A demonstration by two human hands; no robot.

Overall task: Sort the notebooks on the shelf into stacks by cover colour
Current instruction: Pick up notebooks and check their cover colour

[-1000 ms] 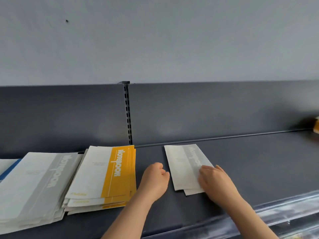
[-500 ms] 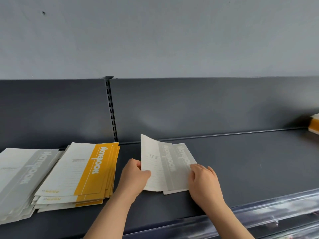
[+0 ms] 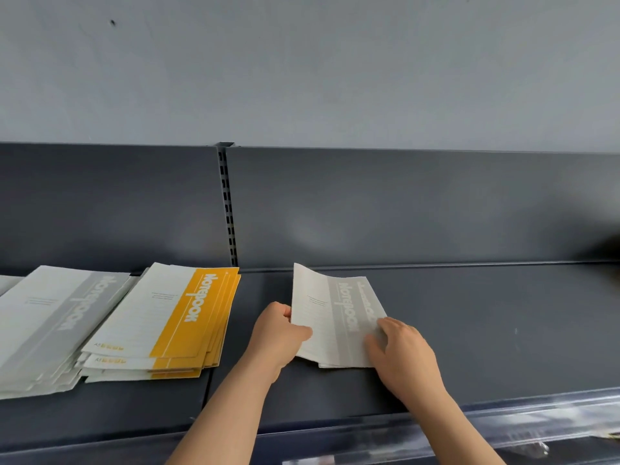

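Where the left hand (image 3: 278,333) grips: thumb over and fingers curled under the left long edge of the top grey notebook (image 3: 322,317); a second ago this hand was an empty fist beside it.
Right hand (image 3: 406,357): fingers relaxed, pressing the pair's right side, clasping nothing, placed much as before.
Top grey notebook: left edge now raised and bowed off the shelf (image 3: 486,330); earlier it lay flat.
Second grey notebook (image 3: 370,292): flat underneath, only its right margin showing.
Grey stack (image 3: 50,317): far left, beyond the yellow stack (image 3: 174,313).
Meaning: pickup apparently begun; the grey stack is the likely destination.
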